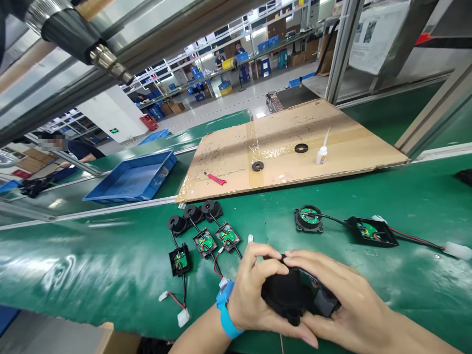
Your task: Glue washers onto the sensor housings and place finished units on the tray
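Low over the green mat (pixel 129 295), my left hand (pixel 254 295) and my right hand (pixel 350 300) are both closed around a black plastic housing (pixel 285 292). A blue band circles my left wrist. My fingers and thumbs wrap its edges, and a dark gap shows on its right side; its inside is mostly hidden. Left of my hands lie several wired units, each a round black part (pixel 177 224) cabled to an open box with a green circuit board (pixel 180 260). Beyond my right hand is another unit, its round housing (pixel 309 219) open and cabled to a black box (pixel 372 232) with a white connector (pixel 457 250).
A cardboard sheet (pixel 236 147) holds a red cutter (pixel 215 178), black rings (pixel 301 148) and a small white bottle (pixel 321 155). A blue tray (pixel 132 177) stands left of it. An electric screwdriver (pixel 81 39) hangs at upper left. A person (pixel 81 147) sits at far left.
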`<action>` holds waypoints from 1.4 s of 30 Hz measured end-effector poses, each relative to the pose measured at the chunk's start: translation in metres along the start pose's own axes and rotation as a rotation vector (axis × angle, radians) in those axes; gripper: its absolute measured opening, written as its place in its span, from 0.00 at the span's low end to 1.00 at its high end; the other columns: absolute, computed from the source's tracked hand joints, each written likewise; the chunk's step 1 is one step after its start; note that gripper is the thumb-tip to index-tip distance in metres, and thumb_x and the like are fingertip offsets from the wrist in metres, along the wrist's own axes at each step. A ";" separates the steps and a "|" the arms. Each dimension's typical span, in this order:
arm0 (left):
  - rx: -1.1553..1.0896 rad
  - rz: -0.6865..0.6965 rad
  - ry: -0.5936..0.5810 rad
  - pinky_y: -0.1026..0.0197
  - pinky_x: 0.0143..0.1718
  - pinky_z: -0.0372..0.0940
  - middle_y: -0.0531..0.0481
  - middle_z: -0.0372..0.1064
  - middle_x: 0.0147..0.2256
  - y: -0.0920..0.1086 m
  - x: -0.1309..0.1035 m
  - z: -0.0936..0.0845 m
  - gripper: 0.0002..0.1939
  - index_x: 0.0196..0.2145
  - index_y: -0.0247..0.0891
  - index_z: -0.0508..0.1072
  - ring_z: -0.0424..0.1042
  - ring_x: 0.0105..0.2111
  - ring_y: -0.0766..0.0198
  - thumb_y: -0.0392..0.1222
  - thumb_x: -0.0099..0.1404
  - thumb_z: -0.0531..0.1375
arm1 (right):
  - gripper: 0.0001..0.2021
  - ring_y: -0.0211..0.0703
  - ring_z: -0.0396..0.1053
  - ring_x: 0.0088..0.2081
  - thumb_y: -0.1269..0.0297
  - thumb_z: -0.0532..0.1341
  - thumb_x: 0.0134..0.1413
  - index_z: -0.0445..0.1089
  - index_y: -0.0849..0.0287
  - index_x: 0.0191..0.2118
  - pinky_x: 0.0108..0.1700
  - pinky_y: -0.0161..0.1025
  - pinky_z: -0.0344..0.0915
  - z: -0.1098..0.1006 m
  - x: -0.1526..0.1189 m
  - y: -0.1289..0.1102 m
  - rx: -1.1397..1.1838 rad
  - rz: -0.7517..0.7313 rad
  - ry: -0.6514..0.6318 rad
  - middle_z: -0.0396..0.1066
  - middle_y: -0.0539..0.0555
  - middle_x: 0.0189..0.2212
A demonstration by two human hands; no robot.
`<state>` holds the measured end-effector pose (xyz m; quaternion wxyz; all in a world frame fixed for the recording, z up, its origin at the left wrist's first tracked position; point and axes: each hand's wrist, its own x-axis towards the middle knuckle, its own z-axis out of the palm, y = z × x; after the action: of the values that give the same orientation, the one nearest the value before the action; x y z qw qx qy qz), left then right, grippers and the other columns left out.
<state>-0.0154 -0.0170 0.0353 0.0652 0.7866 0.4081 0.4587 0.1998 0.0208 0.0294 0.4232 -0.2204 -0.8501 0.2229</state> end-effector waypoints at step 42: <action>-0.118 -0.108 0.268 0.56 0.29 0.65 0.54 0.58 0.31 0.012 -0.027 0.021 0.33 0.40 0.41 0.71 0.61 0.29 0.64 0.74 0.56 0.64 | 0.40 0.43 0.75 0.44 0.67 0.85 0.32 0.64 0.54 0.51 0.45 0.34 0.73 -0.013 -0.002 -0.016 0.194 0.144 -0.134 0.73 0.50 0.45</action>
<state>0.0012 -0.0380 0.0111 0.0807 0.6900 0.4272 0.5787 0.2083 0.0090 0.0443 0.3678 -0.2238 -0.8328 0.3480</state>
